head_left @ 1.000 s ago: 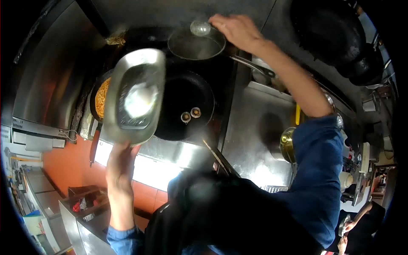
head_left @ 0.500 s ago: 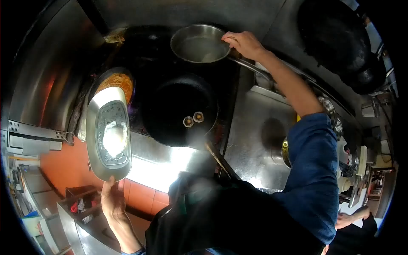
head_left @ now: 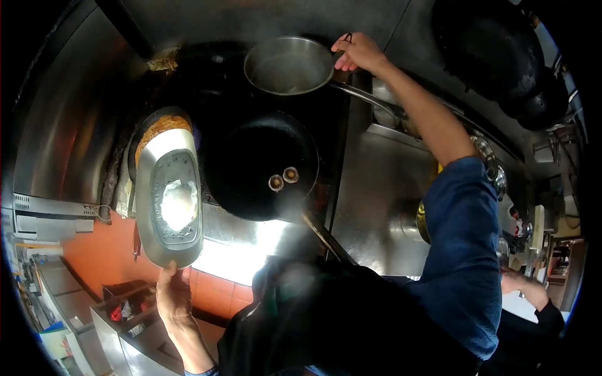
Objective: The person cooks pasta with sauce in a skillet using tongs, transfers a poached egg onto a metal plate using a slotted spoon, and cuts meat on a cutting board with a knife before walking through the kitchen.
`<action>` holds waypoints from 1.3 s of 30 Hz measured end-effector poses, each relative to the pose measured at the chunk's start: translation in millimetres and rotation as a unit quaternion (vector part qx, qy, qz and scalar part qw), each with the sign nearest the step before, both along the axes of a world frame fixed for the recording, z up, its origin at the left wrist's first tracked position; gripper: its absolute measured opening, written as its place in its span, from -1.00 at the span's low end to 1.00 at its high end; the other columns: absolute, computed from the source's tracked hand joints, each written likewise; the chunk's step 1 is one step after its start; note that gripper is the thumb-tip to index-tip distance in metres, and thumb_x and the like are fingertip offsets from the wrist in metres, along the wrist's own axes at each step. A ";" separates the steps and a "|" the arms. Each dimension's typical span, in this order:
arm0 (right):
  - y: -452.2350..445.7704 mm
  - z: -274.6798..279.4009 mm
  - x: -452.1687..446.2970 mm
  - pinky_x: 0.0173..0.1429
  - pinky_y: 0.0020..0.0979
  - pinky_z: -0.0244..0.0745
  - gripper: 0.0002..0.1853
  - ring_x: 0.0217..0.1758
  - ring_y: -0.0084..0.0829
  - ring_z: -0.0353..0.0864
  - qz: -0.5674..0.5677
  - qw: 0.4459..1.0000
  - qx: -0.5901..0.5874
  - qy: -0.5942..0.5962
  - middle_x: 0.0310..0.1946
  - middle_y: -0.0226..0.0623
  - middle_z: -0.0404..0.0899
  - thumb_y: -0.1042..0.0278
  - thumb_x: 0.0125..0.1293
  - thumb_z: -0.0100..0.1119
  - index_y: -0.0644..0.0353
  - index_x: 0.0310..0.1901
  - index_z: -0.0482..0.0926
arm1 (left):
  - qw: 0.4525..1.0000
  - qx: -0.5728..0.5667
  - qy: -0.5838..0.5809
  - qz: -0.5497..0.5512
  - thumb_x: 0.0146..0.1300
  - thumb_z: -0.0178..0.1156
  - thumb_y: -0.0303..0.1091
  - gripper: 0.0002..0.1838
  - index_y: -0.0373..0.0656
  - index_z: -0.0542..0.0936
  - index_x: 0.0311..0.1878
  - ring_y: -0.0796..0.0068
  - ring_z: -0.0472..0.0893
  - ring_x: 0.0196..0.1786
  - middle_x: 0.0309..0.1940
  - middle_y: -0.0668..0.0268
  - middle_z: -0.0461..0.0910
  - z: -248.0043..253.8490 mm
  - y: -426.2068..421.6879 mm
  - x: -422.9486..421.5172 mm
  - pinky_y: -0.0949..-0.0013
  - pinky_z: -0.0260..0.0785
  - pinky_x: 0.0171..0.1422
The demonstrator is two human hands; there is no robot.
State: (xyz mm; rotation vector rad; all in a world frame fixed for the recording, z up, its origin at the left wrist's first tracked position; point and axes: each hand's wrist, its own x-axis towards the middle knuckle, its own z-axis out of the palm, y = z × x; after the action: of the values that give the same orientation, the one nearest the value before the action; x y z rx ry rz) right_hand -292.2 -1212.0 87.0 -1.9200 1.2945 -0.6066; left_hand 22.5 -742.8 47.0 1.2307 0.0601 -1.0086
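My left hand [head_left: 174,294] grips the near end of an oval metal dish [head_left: 148,219], which bears a bright white, rounded item [head_left: 179,205]. At the right rim of a steaming saucepan [head_left: 251,78], my right hand [head_left: 359,52] has its fingers bent together, with a small dark loop showing at them; what it holds is too small to name. Cloudy liquid shows in the saucepan. Below it sits a black frying pan [head_left: 251,150] with two small round brown-centred pieces [head_left: 283,178]. A pan of noodles [head_left: 160,127] is partly hidden behind the dish.
The saucepan's handle [head_left: 370,99] points right over a steel counter [head_left: 376,188]. The frying pan's handle [head_left: 326,235] reaches toward my body. Dark pans [head_left: 489,56] are at upper right. Another person's forearm [head_left: 527,288] shows at lower right.
My left hand has brought the dish down and left from above the frying pan. My right hand has moved from above the saucepan to its right rim. The round clear shape there is gone.
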 end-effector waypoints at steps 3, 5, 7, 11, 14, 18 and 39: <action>-1.1 -2.1 5.0 -0.53 -0.49 0.50 -0.73 -0.58 -0.44 0.60 -0.050 0.996 0.060 -0.038 -0.49 -0.06 0.63 0.30 0.28 -0.10 0.35 -0.21 0.49 | 1.000 0.017 0.007 -0.005 -0.01 0.28 -0.50 -0.53 -0.25 0.45 0.03 0.44 0.49 0.02 -0.07 0.31 0.51 -3.6 3.0 5.5 0.39 0.38 0.12; -0.3 -3.3 8.7 -0.53 -0.51 0.48 -0.74 -0.57 -0.45 0.58 -0.077 0.992 0.086 -0.053 -0.48 -0.03 0.62 0.30 0.29 -0.10 0.33 -0.20 0.49 | 1.000 0.012 0.000 -0.010 -0.01 0.29 -0.49 -0.53 -0.24 0.45 0.03 0.44 0.48 0.03 -0.06 0.32 0.51 -2.4 1.1 3.7 0.38 0.36 0.14; -1.0 -2.4 10.5 -0.53 -0.50 0.49 -0.74 -0.58 -0.44 0.58 -0.081 0.990 0.089 -0.067 -0.47 -0.03 0.62 0.32 0.29 -0.11 0.34 -0.20 0.49 | 1.000 0.005 0.001 -0.015 -0.01 0.29 -0.49 -0.54 -0.24 0.45 0.03 0.45 0.47 0.05 -0.06 0.33 0.51 -1.1 -2.2 3.3 0.37 0.35 0.16; -2.4 1.3 17.1 -0.53 -0.49 0.50 -0.74 -0.58 -0.43 0.58 -0.107 0.986 0.099 -0.079 -0.45 -0.02 0.62 0.35 0.28 -0.12 0.37 -0.21 0.48 | 1.000 0.002 0.007 -0.016 -0.01 0.28 -0.50 -0.56 -0.23 0.47 0.00 0.45 0.48 0.03 -0.07 0.34 0.52 -1.5 -2.9 3.4 0.37 0.35 0.16; -11.4 -7.7 19.3 -0.52 -0.50 0.51 -0.74 -0.58 -0.43 0.58 -0.102 0.985 0.099 -0.097 -0.44 -0.02 0.63 0.36 0.28 -0.13 0.39 -0.22 0.48 | 1.000 0.000 0.008 -0.012 -0.01 0.27 -0.51 -0.59 -0.24 0.48 -0.02 0.45 0.51 -0.01 -0.10 0.33 0.53 -3.8 -2.3 5.2 0.37 0.39 0.13; -14.6 -13.8 21.3 -0.51 -0.51 0.51 -0.73 -0.57 -0.44 0.59 -0.101 0.984 0.094 -0.111 -0.42 -0.02 0.63 0.35 0.26 -0.13 0.39 -0.20 0.48 | 1.000 -0.005 0.012 -0.007 -0.01 0.27 -0.53 -0.62 -0.25 0.49 -0.05 0.43 0.54 -0.06 -0.15 0.31 0.55 -6.9 -2.0 7.3 0.38 0.45 0.09; -27.4 5.3 34.3 -0.46 -0.50 0.55 -0.71 -0.53 -0.44 0.61 -0.106 0.982 0.047 -0.148 -0.41 -0.05 0.64 0.34 0.23 -0.11 0.43 -0.20 0.47 | 1.000 0.001 0.030 -0.007 -0.02 0.23 -0.59 -0.67 -0.27 0.52 -0.11 0.43 0.58 -0.11 -0.19 0.28 0.57 -2.9 -11.3 1.8 0.43 0.55 -0.04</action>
State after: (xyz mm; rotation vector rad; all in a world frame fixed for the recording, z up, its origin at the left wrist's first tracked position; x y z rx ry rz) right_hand -257.9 -1239.4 92.3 -1.5566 1.3148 -0.8853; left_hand 24.3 -754.1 44.1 1.2031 0.0990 -1.0587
